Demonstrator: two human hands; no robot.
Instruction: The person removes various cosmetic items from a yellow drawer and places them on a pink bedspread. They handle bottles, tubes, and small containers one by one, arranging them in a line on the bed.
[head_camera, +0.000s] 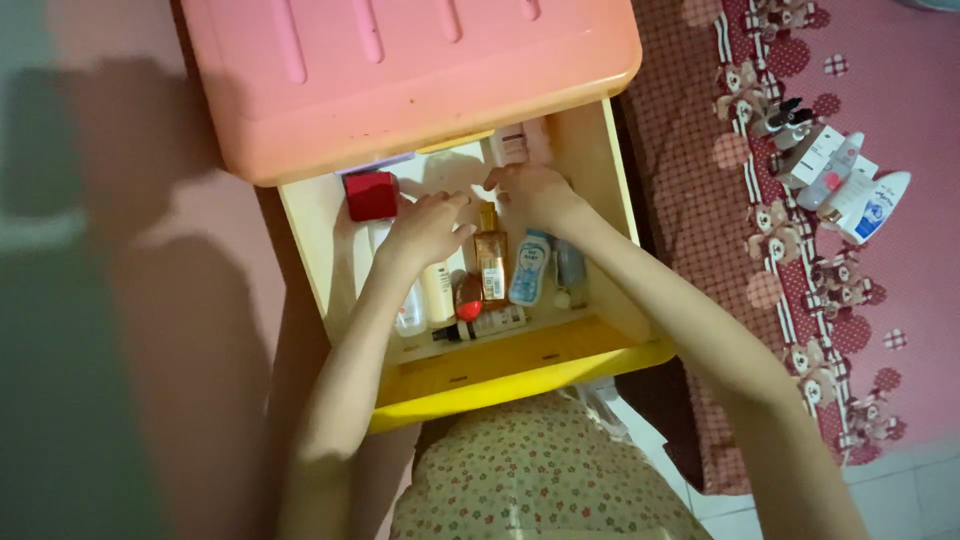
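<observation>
A: Where are the hands located?

B: Both are placed inside the open yellow drawer, centre frame. The left hand is spread loosely, fingers half open, over upright bottles; nothing is seen gripped. The right hand is curled near the amber bottle; its grasp cannot be determined.

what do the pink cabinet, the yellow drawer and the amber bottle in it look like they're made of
The pink cabinet top looks like moulded plastic, semi-gloss: raised ribs and rounded edges. The open yellow drawer seems the same kind of plastic, with a smooth front and soft sheen. The amber bottle between the hands is see-through and shiny; clear plastic or glass, I cannot tell which.
</observation>
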